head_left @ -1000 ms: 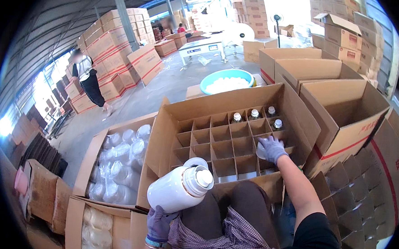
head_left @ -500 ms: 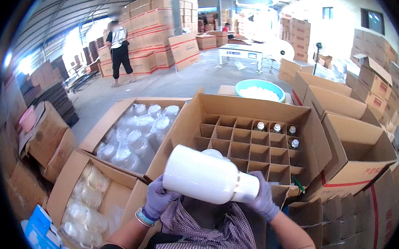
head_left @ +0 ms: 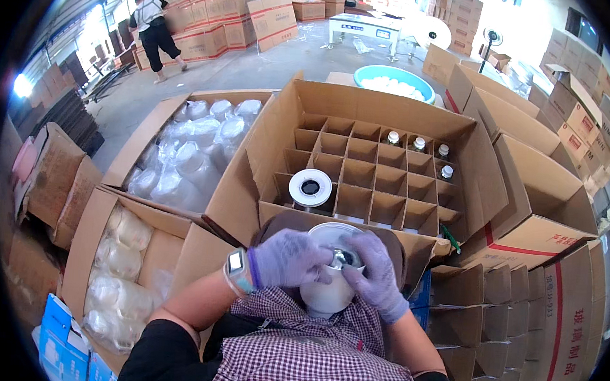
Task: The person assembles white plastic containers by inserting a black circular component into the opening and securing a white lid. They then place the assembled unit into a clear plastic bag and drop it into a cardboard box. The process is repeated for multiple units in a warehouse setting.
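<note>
A white flask-shaped vessel point(head_left: 326, 295) stands upright in my lap, its lower end against the checked apron point(head_left: 310, 356). A shiny silvery part point(head_left: 343, 257) shows in its round top. My gloved right hand point(head_left: 376, 273) curls round the top edge from the right. From the left, my gloved left hand point(head_left: 289, 259) has its fingers bent in at the silvery part; whether they pinch something small is hidden. Just beyond is a white piece point(head_left: 310, 185) with a broad round rim and dark centre, at the near left of the divided carton point(head_left: 385, 237).
Several white-capped bottles point(head_left: 418, 145) stand in the carton's far right cells. On the left, cartons hold plastic-wrapped clear vessels point(head_left: 193, 160) and bagged rounded pieces point(head_left: 127, 233). A blue basin point(head_left: 427, 93) of white pieces lies beyond. Open cartons point(head_left: 547, 175) line the right; a person point(head_left: 155, 31) walks far left.
The white vessel has gone from lying sideways between my hands to upright in my lap. Both hands are now together at its top. My view has tilted down; the far person has turned away.
</note>
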A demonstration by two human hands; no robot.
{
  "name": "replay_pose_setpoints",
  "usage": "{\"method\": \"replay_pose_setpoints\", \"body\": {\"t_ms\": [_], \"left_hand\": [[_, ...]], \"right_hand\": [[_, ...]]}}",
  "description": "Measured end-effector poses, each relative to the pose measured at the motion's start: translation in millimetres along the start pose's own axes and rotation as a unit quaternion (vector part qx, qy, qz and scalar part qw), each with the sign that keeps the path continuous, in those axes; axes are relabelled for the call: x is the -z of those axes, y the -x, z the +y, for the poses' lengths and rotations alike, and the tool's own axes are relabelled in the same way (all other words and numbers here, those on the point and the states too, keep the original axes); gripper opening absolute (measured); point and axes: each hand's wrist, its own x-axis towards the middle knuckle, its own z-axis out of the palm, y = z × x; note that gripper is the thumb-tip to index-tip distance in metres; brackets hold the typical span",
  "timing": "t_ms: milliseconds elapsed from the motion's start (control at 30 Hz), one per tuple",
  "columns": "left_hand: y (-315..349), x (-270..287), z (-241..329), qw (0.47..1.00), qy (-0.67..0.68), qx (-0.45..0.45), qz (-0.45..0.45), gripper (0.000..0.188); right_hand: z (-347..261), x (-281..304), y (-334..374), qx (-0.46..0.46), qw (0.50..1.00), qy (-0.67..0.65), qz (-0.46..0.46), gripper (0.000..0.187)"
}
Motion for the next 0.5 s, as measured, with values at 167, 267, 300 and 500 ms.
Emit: {"method": "replay_pose_setpoints", "body": {"t_ms": [167, 267, 300, 500], "left_hand": [[-67, -12, -107, 0.957, 0.062, 0.181, 0.218, 0.038], [-95, -78, -176, 0.924, -0.101, 0.360, 0.076, 0.118], [-96, -101, -198, 0.912, -0.109, 0.392, 0.049, 0.127], [-115, -100, -206, 0.896, 0.204, 0.283, 0.275, 0.099]], "right_hand": [[21, -10, 0, -0.004, 0.999, 0.028, -0.022, 0.035], [25, -15, -6, -0.007, 0.999, 0.028, -0.038, 0.039], [29, -14, -8, 0.001, 0.997, 0.036, -0.061, 0.041], [20, 23, -36, -0.038, 0.998, 0.039, -0.020, 0.062]]}}
